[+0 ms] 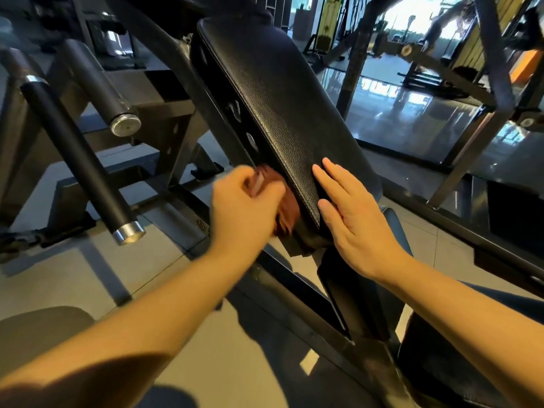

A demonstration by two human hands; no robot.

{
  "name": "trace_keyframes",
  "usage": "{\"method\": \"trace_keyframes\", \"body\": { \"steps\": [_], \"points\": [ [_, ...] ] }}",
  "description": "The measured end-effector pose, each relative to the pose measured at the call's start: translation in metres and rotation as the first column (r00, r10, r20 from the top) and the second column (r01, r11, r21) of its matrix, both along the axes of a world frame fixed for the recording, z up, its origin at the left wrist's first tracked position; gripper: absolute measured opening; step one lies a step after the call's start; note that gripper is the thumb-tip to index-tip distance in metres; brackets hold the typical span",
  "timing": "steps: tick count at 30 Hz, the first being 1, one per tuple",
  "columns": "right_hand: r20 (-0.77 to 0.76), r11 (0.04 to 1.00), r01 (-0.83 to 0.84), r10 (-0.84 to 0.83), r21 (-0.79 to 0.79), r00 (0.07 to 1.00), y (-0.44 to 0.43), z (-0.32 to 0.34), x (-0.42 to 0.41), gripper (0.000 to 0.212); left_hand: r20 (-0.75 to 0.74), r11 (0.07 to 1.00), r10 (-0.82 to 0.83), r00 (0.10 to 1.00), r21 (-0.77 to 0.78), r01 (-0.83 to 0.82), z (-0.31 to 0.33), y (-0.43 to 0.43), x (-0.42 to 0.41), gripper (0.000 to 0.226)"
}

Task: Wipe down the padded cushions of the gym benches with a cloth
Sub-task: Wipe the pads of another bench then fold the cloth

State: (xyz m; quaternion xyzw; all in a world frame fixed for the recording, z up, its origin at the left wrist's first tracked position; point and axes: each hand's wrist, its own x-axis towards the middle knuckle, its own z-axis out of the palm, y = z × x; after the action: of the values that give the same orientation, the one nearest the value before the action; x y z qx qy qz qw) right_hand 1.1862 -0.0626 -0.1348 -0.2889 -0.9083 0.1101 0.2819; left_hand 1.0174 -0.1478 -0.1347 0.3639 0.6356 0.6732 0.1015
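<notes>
A black padded back cushion [273, 92] slopes up and away through the middle of the head view. My left hand [245, 206] grips a bunched reddish-brown cloth [287, 206] and holds it against the cushion's lower left side edge. The hand and cloth are blurred. My right hand [351, 214] lies flat with straight fingers on the cushion's lower front face, beside the cloth. A second dark seat pad [447, 366] shows at the lower right, partly hidden by my right forearm.
Two black foam-covered bars with metal end caps [126, 234] [125, 125] jut out at the left. The machine's steel frame [297, 293] runs under my arms. Grey floor tiles [73, 278] lie below, and more gym machines [426, 72] stand behind.
</notes>
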Motion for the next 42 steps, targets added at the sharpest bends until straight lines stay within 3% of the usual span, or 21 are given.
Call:
{"method": "trace_keyframes", "body": {
  "steps": [3, 6, 9, 15, 18, 21, 25, 30, 34, 36, 42],
  "points": [
    [0.011, 1.0, 0.023, -0.023, -0.018, 1.0, -0.003, -0.002, -0.001, 0.054, 0.051, 0.997, 0.049, 0.997, 0.064, -0.052, 0.014, 0.007, -0.016, 0.011],
    [-0.011, 1.0, 0.016, -0.016, -0.01, 1.0, -0.003, -0.003, -0.001, 0.054, 0.189, 0.997, -0.068, 0.98, -0.033, 0.075, -0.019, -0.003, 0.006, 0.011],
    [-0.013, 0.999, 0.028, -0.028, -0.04, 1.0, -0.004, -0.001, -0.001, 0.055, 0.197, 0.981, -0.124, 0.972, -0.122, 0.15, -0.027, -0.012, 0.016, 0.012],
    [0.0, 0.998, 0.037, -0.037, -0.055, 0.999, -0.004, 0.0, -0.003, 0.054, 0.203, 0.999, 0.043, 0.978, -0.002, -0.043, 0.017, 0.013, -0.031, 0.018],
    [-0.023, 0.998, 0.03, -0.031, -0.057, 0.999, -0.005, -0.002, -0.003, 0.053, 0.257, 0.996, -0.048, 0.965, -0.065, 0.066, -0.007, 0.0, -0.011, 0.012],
    [-0.029, 0.998, 0.025, -0.027, -0.065, 0.999, -0.005, -0.001, -0.002, 0.054, 0.211, 0.971, -0.136, 0.968, -0.164, 0.172, -0.027, -0.015, 0.017, 0.006],
    [-0.019, 0.997, 0.022, -0.023, -0.072, 1.0, -0.004, 0.004, -0.003, 0.054, 0.122, 0.998, -0.02, 0.992, -0.06, 0.028, 0.003, -0.001, -0.005, 0.01],
    [-0.005, 0.997, 0.02, -0.021, -0.069, 1.0, -0.003, 0.002, -0.002, 0.055, 0.134, 0.988, 0.136, 0.982, 0.061, -0.145, 0.02, 0.016, -0.028, 0.015],
    [-0.045, 0.999, 0.004, -0.007, -0.051, 0.999, -0.001, -0.001, -0.002, 0.054, 0.157, 0.993, -0.077, 0.985, -0.075, 0.09, -0.023, -0.01, 0.026, 0.008],
    [-0.052, 0.998, -0.001, -0.002, -0.055, 0.999, -0.001, 0.0, -0.001, 0.054, 0.145, 0.985, -0.114, 0.983, -0.109, 0.131, -0.024, -0.016, 0.034, 0.006],
    [-0.016, 0.998, 0.02, -0.021, -0.051, 1.0, -0.001, 0.0, -0.002, 0.055, 0.13, 0.986, 0.142, 0.981, 0.068, -0.152, 0.029, 0.017, -0.029, 0.02]
  ]
}}
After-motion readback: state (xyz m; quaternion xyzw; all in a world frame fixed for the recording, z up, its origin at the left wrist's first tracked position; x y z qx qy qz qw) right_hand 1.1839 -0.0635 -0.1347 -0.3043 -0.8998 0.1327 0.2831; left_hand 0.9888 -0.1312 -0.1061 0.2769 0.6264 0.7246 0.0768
